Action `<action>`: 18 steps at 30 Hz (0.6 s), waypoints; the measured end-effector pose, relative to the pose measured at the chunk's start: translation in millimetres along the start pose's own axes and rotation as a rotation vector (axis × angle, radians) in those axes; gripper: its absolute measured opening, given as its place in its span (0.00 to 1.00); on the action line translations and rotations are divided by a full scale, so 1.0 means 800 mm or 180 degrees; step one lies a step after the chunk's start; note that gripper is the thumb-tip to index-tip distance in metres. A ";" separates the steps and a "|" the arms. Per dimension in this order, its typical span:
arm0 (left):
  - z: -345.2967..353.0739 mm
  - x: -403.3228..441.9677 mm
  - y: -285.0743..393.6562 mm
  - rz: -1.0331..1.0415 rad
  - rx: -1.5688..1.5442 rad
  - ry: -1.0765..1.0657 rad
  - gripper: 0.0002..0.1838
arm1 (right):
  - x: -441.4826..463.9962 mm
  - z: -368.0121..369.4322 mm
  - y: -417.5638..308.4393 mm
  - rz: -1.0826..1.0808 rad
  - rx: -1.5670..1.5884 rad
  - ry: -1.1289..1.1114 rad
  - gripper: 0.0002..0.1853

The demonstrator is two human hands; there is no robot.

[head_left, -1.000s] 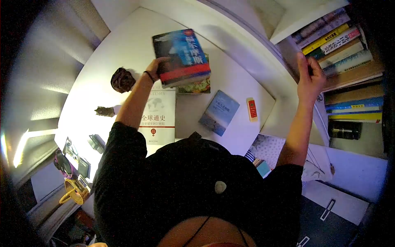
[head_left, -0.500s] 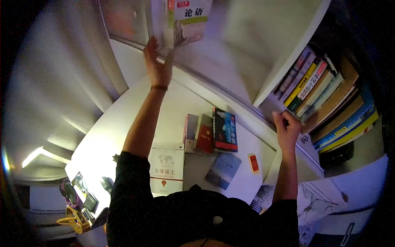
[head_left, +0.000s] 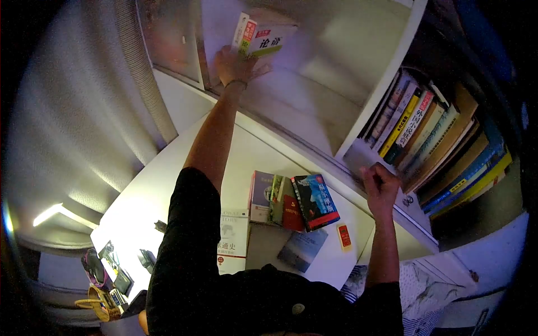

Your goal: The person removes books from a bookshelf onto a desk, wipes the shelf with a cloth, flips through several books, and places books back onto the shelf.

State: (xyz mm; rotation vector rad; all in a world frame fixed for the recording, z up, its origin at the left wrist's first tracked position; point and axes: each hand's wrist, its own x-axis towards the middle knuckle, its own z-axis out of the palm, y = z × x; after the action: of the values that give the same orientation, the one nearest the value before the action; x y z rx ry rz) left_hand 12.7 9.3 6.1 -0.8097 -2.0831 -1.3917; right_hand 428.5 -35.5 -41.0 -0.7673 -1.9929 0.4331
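My left hand (head_left: 234, 66) reaches into the upper shelf compartment and is closed around a light book (head_left: 268, 43) with a red and green spine, which tilts. My right hand (head_left: 382, 187), its fingers curled, is at the shelf edge below the row of books; what it may hold is too small to tell. On the white desk, a dark blue and red book (head_left: 316, 201) leans beside a red book (head_left: 291, 210) and a greyish book (head_left: 260, 193). Nearer my body lie a white book (head_left: 234, 238) and a blue-grey book (head_left: 304, 249).
Several upright books (head_left: 414, 126) fill the right shelf. A small red and yellow item (head_left: 344, 237) lies on the desk (head_left: 168, 168). A wicker basket (head_left: 103, 305) and dark small items are at the lower left. A curtain hangs at the left.
My left hand has moved further into the upper compartment and closed on the light book, which has tilted. My right hand has shifted slightly downward in view, fingers still curled.
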 end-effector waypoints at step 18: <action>-0.343 -0.181 -0.140 -0.0533 -0.3657 -0.0599 0.15 | -0.015 -0.001 -0.008 -0.0659 -0.0623 0.0037 0.15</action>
State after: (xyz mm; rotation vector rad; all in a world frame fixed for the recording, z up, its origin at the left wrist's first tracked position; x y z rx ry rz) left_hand 56.1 -308.8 -68.8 -1.2059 -1.3260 -2.7259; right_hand 431.5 -48.4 -45.1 -0.6712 -2.0990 0.1132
